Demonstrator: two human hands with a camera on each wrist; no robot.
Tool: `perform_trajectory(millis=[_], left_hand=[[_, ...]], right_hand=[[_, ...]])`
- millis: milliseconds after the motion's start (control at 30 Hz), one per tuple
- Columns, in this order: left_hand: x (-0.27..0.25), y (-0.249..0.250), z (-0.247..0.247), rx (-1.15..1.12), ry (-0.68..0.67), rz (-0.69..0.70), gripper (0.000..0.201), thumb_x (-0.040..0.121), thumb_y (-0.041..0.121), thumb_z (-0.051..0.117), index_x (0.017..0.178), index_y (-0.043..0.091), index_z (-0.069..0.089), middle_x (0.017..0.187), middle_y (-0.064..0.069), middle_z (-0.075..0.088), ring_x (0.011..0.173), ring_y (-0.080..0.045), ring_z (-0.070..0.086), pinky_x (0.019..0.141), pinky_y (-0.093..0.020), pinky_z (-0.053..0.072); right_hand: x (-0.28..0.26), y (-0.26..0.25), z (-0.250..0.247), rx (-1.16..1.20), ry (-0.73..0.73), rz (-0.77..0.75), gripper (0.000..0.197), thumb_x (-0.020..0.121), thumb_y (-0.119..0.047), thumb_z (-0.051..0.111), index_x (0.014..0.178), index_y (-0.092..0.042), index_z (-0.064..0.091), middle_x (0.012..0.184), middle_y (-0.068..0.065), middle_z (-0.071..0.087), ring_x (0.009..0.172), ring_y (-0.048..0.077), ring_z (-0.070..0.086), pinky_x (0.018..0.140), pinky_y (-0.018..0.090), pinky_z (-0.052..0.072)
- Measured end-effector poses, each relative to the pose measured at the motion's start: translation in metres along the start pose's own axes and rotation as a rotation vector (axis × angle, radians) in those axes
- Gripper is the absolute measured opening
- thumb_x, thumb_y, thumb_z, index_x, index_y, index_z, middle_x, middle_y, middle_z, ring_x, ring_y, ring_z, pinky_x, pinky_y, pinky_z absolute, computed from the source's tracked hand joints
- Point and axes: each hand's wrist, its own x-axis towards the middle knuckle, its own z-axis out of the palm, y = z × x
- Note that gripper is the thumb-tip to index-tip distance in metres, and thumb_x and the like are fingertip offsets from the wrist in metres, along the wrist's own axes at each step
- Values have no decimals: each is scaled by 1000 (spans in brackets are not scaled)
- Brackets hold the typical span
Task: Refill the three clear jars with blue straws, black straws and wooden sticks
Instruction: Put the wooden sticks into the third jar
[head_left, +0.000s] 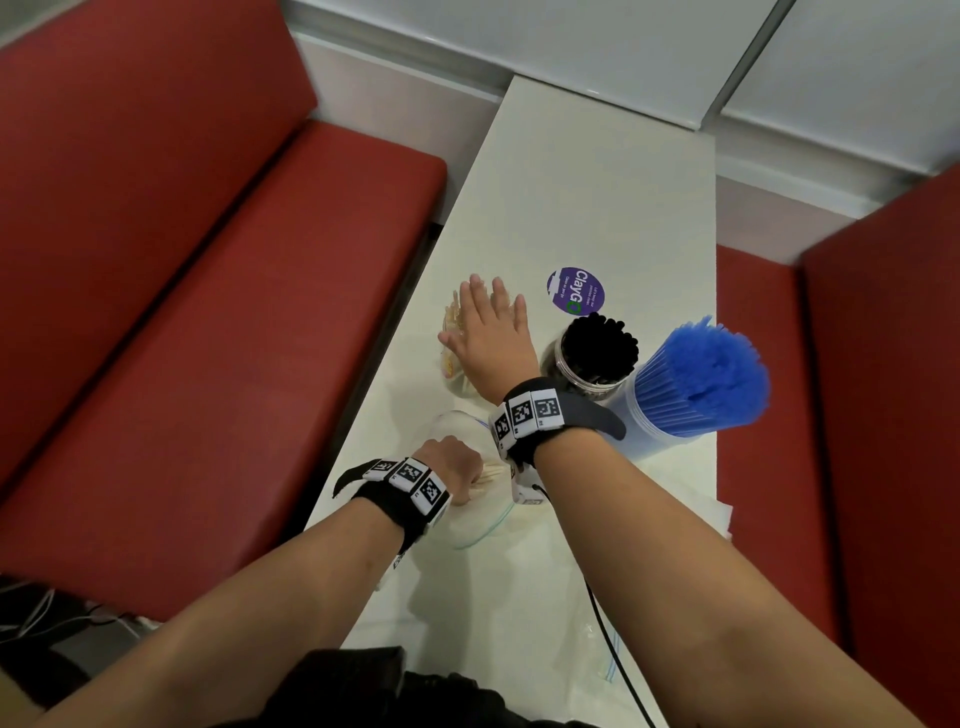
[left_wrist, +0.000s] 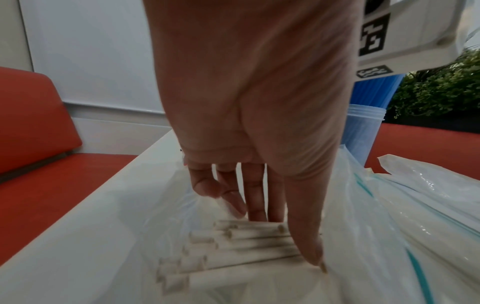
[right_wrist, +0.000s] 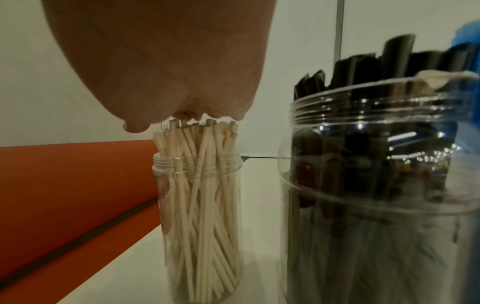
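Nearest, at the lower middle of the head view, the left hand (head_left: 451, 470) reaches into a clear zip bag (head_left: 480, 522) lying on the white worktop (head_left: 582, 208); its fingers (left_wrist: 255, 197) are curled down around a bundle of pale sticks (left_wrist: 233, 246) in the bag, probably gathering the next handful for the jar. More loose plastic bags (head_left: 582, 654) lie at the bottom of the frame. Just beyond, towards the centre, the right hand (head_left: 491, 332) lies flat and released, palm down on the tips of the wooden sticks (right_wrist: 200, 195) standing in the narrow clear jar (right_wrist: 202, 226); it grips nothing, and seems to be pressing the sticks level so they settle and leave room. This jar looks well filled, the sticks rising above its rim. To its right stands a wider clear jar (head_left: 582, 371) packed with black straws (head_left: 602, 343), and at the right edge of the worktop a third clear jar (head_left: 660, 421) holds blue straws (head_left: 711, 369) that fan out high above its mouth. Farther back, a purple round sticker (head_left: 575, 291) lies on the worktop, with red bench seats (head_left: 208, 312) on both sides.
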Motion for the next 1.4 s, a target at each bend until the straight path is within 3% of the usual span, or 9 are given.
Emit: perform_trajectory(millis=[200, 300, 367, 500, 833, 1000, 1133, 1233, 1400], left_hand=[[-2, -5, 2, -48, -11, -3, 38, 85, 26, 72, 121, 13, 66, 122, -11, 61, 102, -29, 66, 87, -35, 57], [-3, -4, 5, -6, -7, 9, 32, 86, 18, 70, 117, 11, 67, 118, -12, 65, 102, -29, 66, 84, -33, 56], [-4, -2, 8, 16, -3, 3, 27, 88, 12, 66, 115, 8, 66, 119, -14, 64, 104, -31, 66, 84, -34, 54], [-6, 4, 5, 34, 70, -12, 29, 95, 20, 60, 120, 6, 64, 126, -14, 63, 115, -31, 62, 92, -37, 50], [-27, -12, -30, -129, 122, 44, 36, 90, 19, 67, 125, 9, 62, 120, -9, 66, 98, -25, 67, 85, -37, 53], [-38, -16, -44, -160, 78, 27, 27, 92, 28, 69, 106, 5, 72, 87, -6, 74, 74, -19, 62, 69, -29, 46], [-45, -25, -47, -352, 105, 72, 30, 85, 41, 75, 97, 13, 77, 80, 0, 75, 66, -12, 59, 59, -24, 43], [-47, -35, -46, -664, 204, 121, 35, 89, 51, 68, 94, 17, 75, 72, 2, 74, 52, -7, 59, 48, -19, 44], [-48, -46, -48, -1376, 382, 71, 74, 84, 80, 47, 105, 14, 69, 87, -9, 77, 68, -18, 70, 61, -29, 57]], right_hand=[[-6, 3, -8, 174, 61, 12, 65, 109, -39, 33, 162, -12, 6, 170, 7, 5, 157, 31, -6, 126, 51, 0], [-20, 3, -17, 415, 398, -34, 49, 106, -18, 39, 155, -14, 37, 155, 11, 43, 151, 32, 25, 124, 47, 17], [-33, 2, -17, 580, 547, -36, 41, 101, -13, 44, 140, -15, 56, 127, 8, 66, 123, 21, 55, 108, 32, 39], [-62, -1, 3, 1012, 205, 91, 33, 97, -11, 42, 109, -22, 70, 81, 1, 69, 68, 10, 64, 71, 23, 54], [-126, 5, 67, 1006, -262, 216, 54, 86, 14, 42, 133, -9, 56, 130, 12, 64, 123, 25, 59, 102, 33, 49], [-127, 2, 62, 598, -462, 109, 71, 87, -1, 60, 150, -20, 35, 128, 11, 62, 110, 27, 59, 81, 30, 45], [-129, 0, 66, 587, -388, 146, 45, 95, -7, 60, 139, -11, 53, 121, 12, 67, 113, 28, 61, 93, 36, 50], [-133, 0, 65, 789, -282, 179, 22, 98, -3, 55, 118, -2, 63, 105, 8, 66, 98, 22, 60, 82, 22, 46], [-131, 5, 57, 838, -101, 191, 10, 103, -18, 53, 101, -9, 54, 87, 3, 60, 79, 19, 53, 75, 30, 40]])
